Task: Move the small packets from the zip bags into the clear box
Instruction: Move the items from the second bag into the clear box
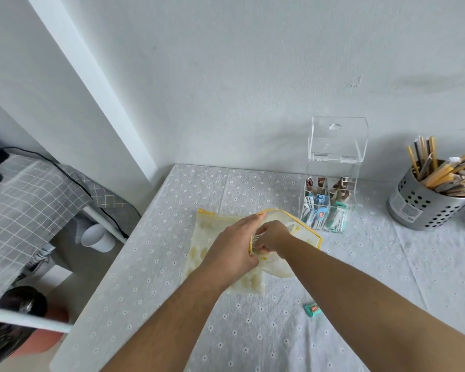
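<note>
Zip bag on top [302, 233], pale with a yellow zip edge, sits near the middle of the desk [253, 334], its mouth lifted and held apart by both hands. From the head camera, a second zip bag [202, 251] with a yellow print seems to lie flat under it, reaching toward the desk's left edge.

The left hand [234, 248] pinches the yellow rim of the mouth, thumb below and fingers curled over it. The right hand [274, 236] is at the mouth from the other side with its fingers curled down into the opening. Whether they grip a packet or only the bag's wall cannot be told.

Toward the back edge, right of the bags, stands the clear box [352, 183], its lid [338, 140] tipped up against the wall. Small packets [317, 210] stand in its compartments: brown ones at the back, blue-and-white and teal ones at the front.

One loose teal packet [312, 309] lies on the cloth near the front, just beside the right forearm. At the right edge is a perforated metal holder [427, 210] full of wrapped sticks [440, 170]. A white cup [97, 237] lies off the desk's left side, lower down.
</note>
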`<act>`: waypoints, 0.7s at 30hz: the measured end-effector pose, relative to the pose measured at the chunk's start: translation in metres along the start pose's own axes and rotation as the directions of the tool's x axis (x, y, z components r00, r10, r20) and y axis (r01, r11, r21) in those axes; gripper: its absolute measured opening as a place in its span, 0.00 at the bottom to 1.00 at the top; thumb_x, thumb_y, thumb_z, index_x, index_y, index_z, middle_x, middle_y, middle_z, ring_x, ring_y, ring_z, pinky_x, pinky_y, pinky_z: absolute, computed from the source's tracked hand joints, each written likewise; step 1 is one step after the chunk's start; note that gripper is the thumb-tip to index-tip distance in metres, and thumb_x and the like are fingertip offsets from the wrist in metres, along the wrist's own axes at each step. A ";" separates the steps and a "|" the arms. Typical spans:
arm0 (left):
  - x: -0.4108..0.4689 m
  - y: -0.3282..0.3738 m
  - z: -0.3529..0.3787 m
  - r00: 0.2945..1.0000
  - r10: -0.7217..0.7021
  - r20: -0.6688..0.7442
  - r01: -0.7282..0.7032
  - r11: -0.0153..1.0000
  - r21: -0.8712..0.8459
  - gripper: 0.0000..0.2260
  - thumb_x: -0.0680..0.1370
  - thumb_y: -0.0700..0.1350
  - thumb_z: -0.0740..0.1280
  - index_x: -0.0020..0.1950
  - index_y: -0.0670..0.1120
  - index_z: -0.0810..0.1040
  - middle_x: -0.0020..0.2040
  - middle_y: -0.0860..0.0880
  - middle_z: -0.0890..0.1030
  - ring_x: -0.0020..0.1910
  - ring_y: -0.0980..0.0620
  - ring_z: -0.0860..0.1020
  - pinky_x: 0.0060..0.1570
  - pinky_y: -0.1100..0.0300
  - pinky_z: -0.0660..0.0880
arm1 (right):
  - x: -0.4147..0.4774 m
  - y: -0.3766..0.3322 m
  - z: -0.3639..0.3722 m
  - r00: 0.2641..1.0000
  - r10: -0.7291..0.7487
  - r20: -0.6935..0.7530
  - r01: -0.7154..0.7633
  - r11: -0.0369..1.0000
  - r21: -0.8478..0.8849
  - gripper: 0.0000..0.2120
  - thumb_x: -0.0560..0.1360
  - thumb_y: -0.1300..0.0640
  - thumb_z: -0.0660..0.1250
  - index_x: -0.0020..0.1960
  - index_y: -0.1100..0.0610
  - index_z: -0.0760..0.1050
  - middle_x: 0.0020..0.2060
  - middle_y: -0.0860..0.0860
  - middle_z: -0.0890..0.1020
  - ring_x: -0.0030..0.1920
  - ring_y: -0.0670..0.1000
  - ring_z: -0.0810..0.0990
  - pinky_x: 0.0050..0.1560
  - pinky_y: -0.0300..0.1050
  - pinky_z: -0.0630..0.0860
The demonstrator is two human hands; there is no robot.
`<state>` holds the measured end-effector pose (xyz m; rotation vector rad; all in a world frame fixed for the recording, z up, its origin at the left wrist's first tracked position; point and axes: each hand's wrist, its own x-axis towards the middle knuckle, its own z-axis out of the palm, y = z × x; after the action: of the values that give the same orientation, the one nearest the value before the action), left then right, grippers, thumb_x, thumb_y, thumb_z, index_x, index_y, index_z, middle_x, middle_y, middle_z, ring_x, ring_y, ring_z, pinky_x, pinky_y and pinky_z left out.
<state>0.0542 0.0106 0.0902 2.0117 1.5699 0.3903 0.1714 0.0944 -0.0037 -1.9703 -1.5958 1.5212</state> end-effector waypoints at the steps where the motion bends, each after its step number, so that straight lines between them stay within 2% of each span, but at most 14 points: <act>1: 0.000 0.000 0.000 1.000 0.001 -0.003 0.000 1.000 0.004 0.37 0.70 0.35 0.67 0.74 0.56 0.60 0.72 0.59 0.67 0.57 0.49 0.77 0.54 0.68 0.71 | 0.000 0.001 0.001 1.000 -0.008 -0.029 0.008 1.000 -0.005 0.12 0.66 0.69 0.70 0.47 0.58 0.79 0.31 0.52 0.77 0.36 0.53 0.78 0.46 0.45 0.80; 4: -0.001 -0.001 0.000 1.000 0.009 -0.009 -0.008 1.000 0.023 0.36 0.70 0.36 0.67 0.75 0.55 0.60 0.72 0.59 0.67 0.55 0.48 0.77 0.52 0.69 0.70 | 0.000 0.002 0.001 0.998 0.016 -0.066 -0.011 0.997 0.078 0.09 0.68 0.70 0.70 0.44 0.59 0.81 0.31 0.54 0.78 0.34 0.52 0.78 0.48 0.46 0.81; 5: -0.001 -0.002 0.000 1.000 0.009 -0.010 -0.009 1.000 0.022 0.36 0.70 0.36 0.67 0.75 0.55 0.60 0.72 0.58 0.67 0.55 0.48 0.77 0.51 0.69 0.70 | -0.001 0.002 0.000 0.996 0.013 -0.084 -0.006 0.997 0.078 0.07 0.69 0.70 0.70 0.43 0.59 0.81 0.31 0.54 0.79 0.32 0.51 0.78 0.46 0.46 0.81; 8: -0.001 -0.002 -0.001 1.000 0.013 -0.003 -0.013 1.000 0.023 0.37 0.70 0.36 0.67 0.75 0.56 0.59 0.71 0.58 0.68 0.55 0.49 0.77 0.53 0.66 0.72 | -0.006 -0.002 -0.007 0.988 -0.078 -0.134 0.079 0.997 0.002 0.06 0.71 0.68 0.69 0.47 0.62 0.82 0.30 0.50 0.78 0.31 0.48 0.76 0.36 0.40 0.76; 10: 0.001 -0.001 -0.003 1.000 0.006 0.005 -0.006 1.000 0.030 0.37 0.70 0.36 0.67 0.75 0.55 0.58 0.72 0.57 0.67 0.58 0.50 0.76 0.55 0.63 0.73 | -0.018 -0.008 -0.014 0.977 -0.166 -0.134 0.152 0.982 -0.110 0.08 0.72 0.67 0.68 0.49 0.62 0.83 0.34 0.51 0.81 0.34 0.49 0.78 0.32 0.37 0.73; 12: 0.004 0.002 -0.006 1.000 0.000 0.018 -0.001 0.999 0.053 0.37 0.70 0.36 0.68 0.76 0.55 0.57 0.72 0.56 0.67 0.63 0.52 0.73 0.59 0.60 0.72 | -0.032 -0.012 -0.021 0.963 -0.249 -0.102 0.217 0.943 -0.251 0.08 0.73 0.66 0.68 0.49 0.60 0.83 0.45 0.54 0.84 0.43 0.52 0.81 0.37 0.40 0.75; 14: 0.007 0.004 -0.009 0.999 -0.004 0.032 0.001 0.996 0.093 0.37 0.71 0.36 0.68 0.76 0.54 0.57 0.73 0.55 0.66 0.68 0.53 0.68 0.64 0.58 0.70 | -0.048 -0.016 -0.031 0.946 -0.313 -0.080 0.272 0.904 -0.329 0.09 0.73 0.66 0.67 0.49 0.59 0.83 0.48 0.56 0.84 0.47 0.54 0.83 0.43 0.43 0.78; 18: 0.013 0.007 -0.014 0.999 -0.036 0.039 0.029 0.988 0.151 0.37 0.71 0.37 0.68 0.76 0.53 0.56 0.75 0.54 0.64 0.69 0.52 0.68 0.63 0.57 0.70 | -0.082 -0.023 -0.061 0.916 -0.399 -0.043 0.348 0.843 -0.411 0.09 0.72 0.65 0.68 0.50 0.57 0.83 0.47 0.55 0.84 0.40 0.50 0.78 0.42 0.40 0.76; 21: 0.015 0.011 -0.015 0.997 -0.062 0.048 0.053 0.983 0.178 0.37 0.72 0.38 0.68 0.76 0.54 0.55 0.74 0.53 0.64 0.66 0.50 0.70 0.61 0.58 0.71 | -0.106 -0.026 -0.094 0.909 -0.415 -0.043 0.370 0.848 -0.379 0.08 0.71 0.65 0.70 0.48 0.56 0.84 0.44 0.55 0.85 0.40 0.49 0.80 0.45 0.42 0.78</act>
<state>0.0595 0.0268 0.1071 2.0842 1.6764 0.1785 0.2395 0.0594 0.1179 -1.6961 -2.1822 0.9816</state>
